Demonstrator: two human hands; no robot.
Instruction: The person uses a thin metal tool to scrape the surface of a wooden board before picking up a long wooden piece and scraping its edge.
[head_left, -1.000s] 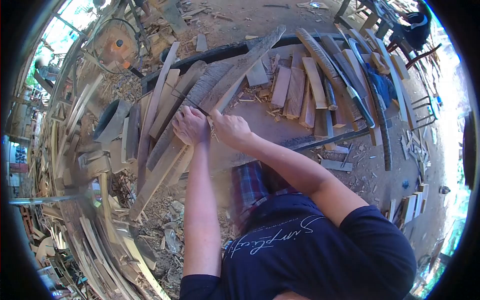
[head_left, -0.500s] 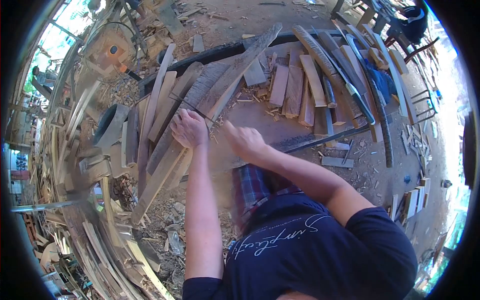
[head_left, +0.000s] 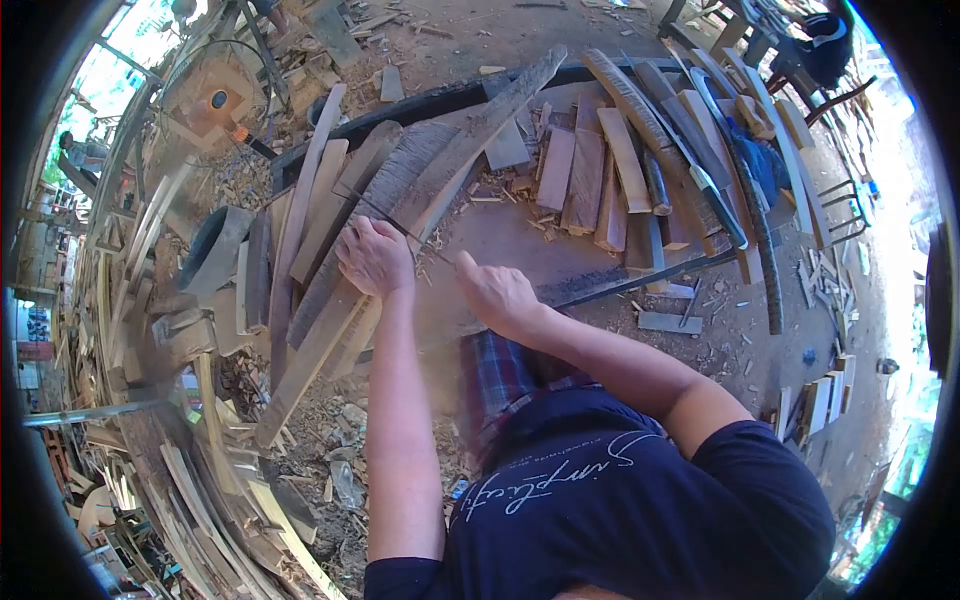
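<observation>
My right hand [head_left: 500, 295] is closed in a fist round the near end of a thin, dark, straight tool [head_left: 390, 222], seen nearly edge-on; its exact kind does not show. The tool slants up and left, passing just beyond my left hand and across the wood. My left hand [head_left: 375, 258] lies with curled fingers gripping a long wooden plank [head_left: 315, 370], which runs from the lower left toward the upper middle. Beside it, to the left, are a rough-edged board [head_left: 400, 175] and several narrower boards. The undersides of both hands' fingers are hidden.
Short wood blocks [head_left: 585, 185] and long curved strips [head_left: 740, 190] lie to the right on the low bench [head_left: 500, 300]. A round fan [head_left: 217, 100] stands at the upper left. Offcuts and shavings cover the ground. A person [head_left: 820, 50] is at the upper right.
My right hand has shifted slightly down and right, and the tool with it. My left hand keeps its place on the plank. The whole view has moved a little.
</observation>
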